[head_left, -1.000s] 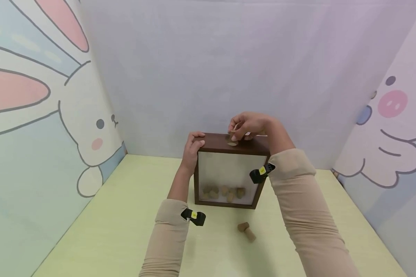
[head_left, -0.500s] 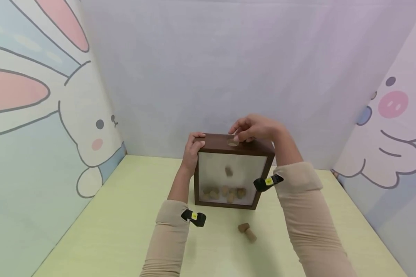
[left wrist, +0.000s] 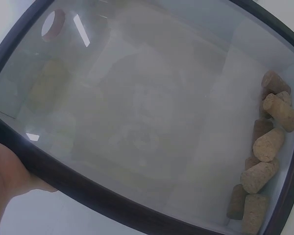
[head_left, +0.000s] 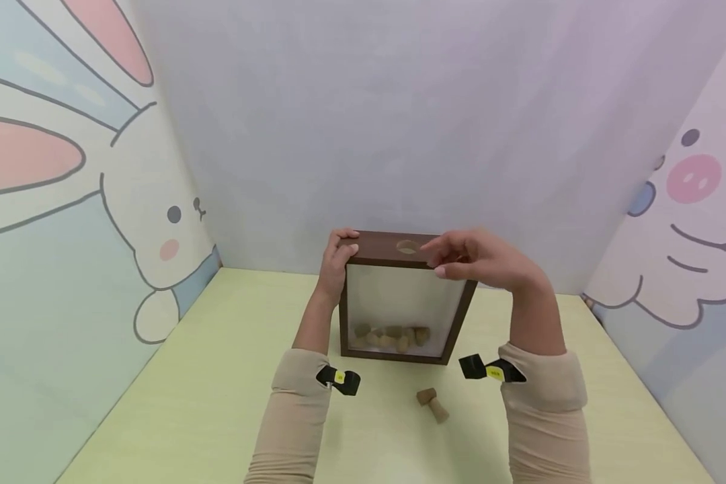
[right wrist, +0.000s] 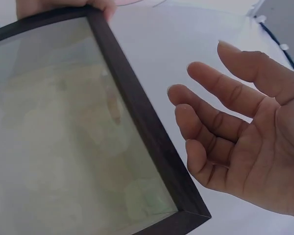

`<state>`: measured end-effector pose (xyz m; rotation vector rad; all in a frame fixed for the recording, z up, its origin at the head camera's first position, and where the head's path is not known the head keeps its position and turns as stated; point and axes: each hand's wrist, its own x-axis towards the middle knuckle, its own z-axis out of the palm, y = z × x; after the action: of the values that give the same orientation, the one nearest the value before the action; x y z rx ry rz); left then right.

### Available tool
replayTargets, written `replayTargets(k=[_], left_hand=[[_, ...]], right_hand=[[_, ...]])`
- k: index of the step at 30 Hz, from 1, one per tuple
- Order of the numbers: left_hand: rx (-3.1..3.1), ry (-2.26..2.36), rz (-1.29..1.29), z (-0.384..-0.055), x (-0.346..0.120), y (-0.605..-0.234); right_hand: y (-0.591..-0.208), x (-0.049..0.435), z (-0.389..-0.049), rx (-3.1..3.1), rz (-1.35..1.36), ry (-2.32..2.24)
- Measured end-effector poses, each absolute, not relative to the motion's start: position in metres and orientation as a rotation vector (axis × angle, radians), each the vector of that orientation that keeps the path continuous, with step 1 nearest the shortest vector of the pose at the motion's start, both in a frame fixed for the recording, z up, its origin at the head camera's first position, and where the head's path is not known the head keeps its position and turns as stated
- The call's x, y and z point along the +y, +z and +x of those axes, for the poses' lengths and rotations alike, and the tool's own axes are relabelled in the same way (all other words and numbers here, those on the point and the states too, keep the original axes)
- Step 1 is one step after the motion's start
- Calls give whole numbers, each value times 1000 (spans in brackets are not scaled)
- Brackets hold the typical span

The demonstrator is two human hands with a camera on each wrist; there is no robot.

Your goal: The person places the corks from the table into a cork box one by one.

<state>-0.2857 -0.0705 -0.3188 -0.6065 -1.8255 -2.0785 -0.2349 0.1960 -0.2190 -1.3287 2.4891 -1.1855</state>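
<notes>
A dark brown shadow box (head_left: pixel 375 250) with a clear front stands upright on the table, a round hole (head_left: pixel 407 247) in its top. Several corks (left wrist: pixel 269 144) lie along the bottom inside it. My left hand (head_left: pixel 337 265) grips the box's upper left corner, thumb toward the front and fingers over the top. With loosely bent fingers and nothing in it, my right hand (head_left: pixel 484 257) hovers by the upper right corner; the right wrist view shows its bare palm beside the frame (right wrist: pixel 152 122). Two loose corks, one darker (head_left: pixel 426 396) and one lighter (head_left: pixel 438 411), touch on the table in front.
The pale yellow-green table (head_left: pixel 230 376) is bounded by a plain light cloth (head_left: pixel 363 134) behind. Cartoon-printed panels flank it, with a rabbit (head_left: pixel 157 202) on the left and a pig (head_left: pixel 692 181) on the right.
A cork seen falling inside the box half a second ago now lies among the others at the bottom. My right hand has moved right and toward me from the hole; the left stays put.
</notes>
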Motion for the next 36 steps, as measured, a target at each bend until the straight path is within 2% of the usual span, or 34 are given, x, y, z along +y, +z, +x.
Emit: replayTargets(k=[16,36], left_hand=[[-1829,-2105,-603,-283,-71,-318],[-1835,-2119,-626,-284,-72,-317]], right_hand=[[-251,216,-203,2408,-1354,-1388],[-330,229,-209,2151,-1201,-1497]])
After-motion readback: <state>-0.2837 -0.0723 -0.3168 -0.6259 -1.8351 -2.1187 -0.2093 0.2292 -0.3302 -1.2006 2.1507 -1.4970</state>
